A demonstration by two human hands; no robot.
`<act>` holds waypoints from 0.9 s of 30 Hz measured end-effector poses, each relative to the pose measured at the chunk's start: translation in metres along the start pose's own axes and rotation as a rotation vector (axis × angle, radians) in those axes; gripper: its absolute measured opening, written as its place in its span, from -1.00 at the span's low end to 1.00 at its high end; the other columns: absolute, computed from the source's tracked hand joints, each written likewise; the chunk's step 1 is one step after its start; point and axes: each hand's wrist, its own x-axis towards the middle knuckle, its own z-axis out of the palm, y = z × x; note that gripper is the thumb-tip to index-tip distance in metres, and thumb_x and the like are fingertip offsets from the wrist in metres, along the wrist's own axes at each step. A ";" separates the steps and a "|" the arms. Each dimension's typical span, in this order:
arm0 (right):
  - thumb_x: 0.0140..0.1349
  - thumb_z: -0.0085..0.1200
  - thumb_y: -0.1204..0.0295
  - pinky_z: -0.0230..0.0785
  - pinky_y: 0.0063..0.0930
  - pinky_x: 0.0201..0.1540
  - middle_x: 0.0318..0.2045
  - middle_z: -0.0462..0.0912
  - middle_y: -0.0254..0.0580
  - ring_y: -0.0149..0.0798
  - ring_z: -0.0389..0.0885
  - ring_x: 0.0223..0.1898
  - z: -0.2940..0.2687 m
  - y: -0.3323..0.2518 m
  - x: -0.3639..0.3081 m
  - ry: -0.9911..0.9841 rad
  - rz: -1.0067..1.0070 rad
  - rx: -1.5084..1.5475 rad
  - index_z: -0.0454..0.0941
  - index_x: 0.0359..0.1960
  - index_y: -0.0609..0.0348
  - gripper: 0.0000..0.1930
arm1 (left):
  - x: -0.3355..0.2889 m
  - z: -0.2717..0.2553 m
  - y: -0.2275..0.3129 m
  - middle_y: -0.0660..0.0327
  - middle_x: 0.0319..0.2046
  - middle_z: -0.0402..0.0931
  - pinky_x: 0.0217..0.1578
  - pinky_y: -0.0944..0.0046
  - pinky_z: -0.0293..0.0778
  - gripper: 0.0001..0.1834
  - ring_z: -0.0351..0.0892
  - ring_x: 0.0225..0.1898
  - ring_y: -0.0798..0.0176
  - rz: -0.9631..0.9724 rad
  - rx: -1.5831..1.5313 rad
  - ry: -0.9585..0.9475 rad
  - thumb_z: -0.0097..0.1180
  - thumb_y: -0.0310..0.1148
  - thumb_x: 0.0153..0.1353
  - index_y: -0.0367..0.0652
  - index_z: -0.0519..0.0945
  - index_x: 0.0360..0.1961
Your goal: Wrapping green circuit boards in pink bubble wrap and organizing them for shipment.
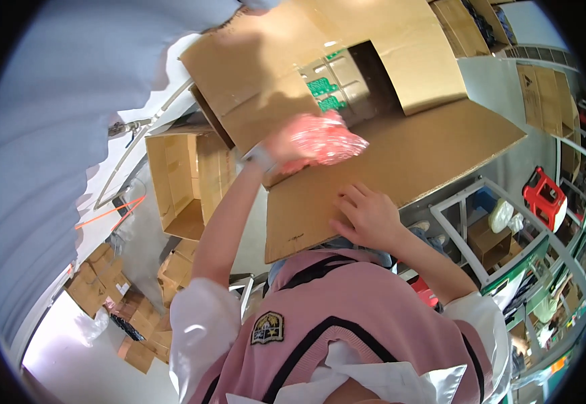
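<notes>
A large cardboard box (427,54) stands in front of me with its near flap (441,148) folded out toward me. Through its opening, cartons with green printing (337,84) show inside. My left hand (281,149) is closed on a crinkled pink plastic packet (330,140) at the box's near left corner; part of its fingers is hidden by the shiny plastic. Over the near flap, my right hand (370,217) has its fingers apart and slightly bent, with nothing in them. Whether its fingertips touch the cardboard I cannot tell.
An open cardboard box (182,182) stands to the left, and several more boxes (101,276) lie farther down. A light blue curtain (91,101) hangs along the left. At right are a metal frame (464,232) and a red-and-white device (544,200).
</notes>
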 end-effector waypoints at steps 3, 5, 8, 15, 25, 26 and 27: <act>-0.06 0.19 0.29 0.47 -0.32 -0.21 -0.20 0.48 -0.19 -0.14 0.50 -0.14 0.042 0.001 -0.047 0.074 0.167 -0.064 0.53 -0.29 0.09 -0.72 | 0.059 0.061 -0.004 0.01 0.15 0.31 0.11 0.20 0.33 -0.13 0.36 0.12 0.04 -0.210 0.563 -0.355 0.32 -0.08 -0.39 -0.18 0.42 0.08; -0.05 0.17 0.28 0.40 -0.24 -0.09 -0.18 0.47 -0.18 -0.14 0.47 -0.10 0.070 0.013 -0.075 0.129 0.154 -0.085 0.52 -0.26 0.09 -0.70 | 0.074 0.075 -0.021 0.02 0.13 0.33 0.07 0.20 0.36 -0.12 0.38 0.10 0.05 -0.288 0.676 -0.431 0.34 -0.12 -0.40 -0.14 0.41 0.09; -0.03 0.15 0.30 0.19 -0.04 0.16 -0.02 0.42 -0.15 -0.14 0.38 0.08 0.124 0.053 -0.125 0.150 0.155 -0.103 0.49 -0.15 0.05 -0.64 | 0.083 0.084 -0.008 0.06 0.04 0.42 0.00 0.16 0.41 -0.27 0.45 0.03 0.01 -0.680 0.606 -0.533 0.30 -0.17 -0.42 -0.19 0.52 -0.06; 0.05 0.04 0.45 0.14 -0.02 0.20 0.22 0.24 -0.24 -0.24 0.17 0.28 0.213 0.128 -0.125 0.088 0.341 -0.326 0.29 0.11 -0.03 -0.49 | 0.011 0.079 0.046 0.14 -0.11 0.42 -0.17 0.01 0.48 -0.29 0.53 -0.22 -0.05 -0.031 0.840 -0.127 0.33 -0.11 -0.44 -0.03 0.48 -0.10; -0.07 0.04 0.50 0.38 -0.17 -0.13 -0.15 0.44 -0.20 -0.16 0.53 -0.17 0.184 0.158 -0.065 0.135 0.262 -0.349 0.41 -0.17 -0.08 -0.65 | -0.115 0.071 0.118 0.26 0.00 0.37 -0.21 0.08 0.48 -0.36 0.51 -0.13 0.01 -0.198 0.757 0.061 0.30 -0.17 -0.30 -0.03 0.42 -0.08; -0.07 0.04 0.50 0.38 -0.17 -0.13 -0.15 0.44 -0.20 -0.16 0.53 -0.17 0.165 0.151 -0.048 0.136 0.229 -0.346 0.41 -0.17 -0.08 -0.65 | -0.124 0.069 0.121 0.26 0.02 0.37 -0.21 0.09 0.48 -0.36 0.51 -0.13 0.01 -0.209 0.744 0.081 0.29 -0.18 -0.29 -0.03 0.42 -0.07; -0.07 0.05 0.47 0.38 -0.18 -0.15 -0.20 0.45 -0.20 -0.16 0.53 -0.19 0.143 0.146 -0.030 -0.012 0.284 -0.251 0.44 -0.22 -0.06 -0.70 | -0.130 0.067 0.126 0.25 0.04 0.37 -0.22 0.10 0.49 -0.35 0.52 -0.12 0.02 -0.221 0.733 0.101 0.28 -0.18 -0.29 -0.04 0.41 -0.06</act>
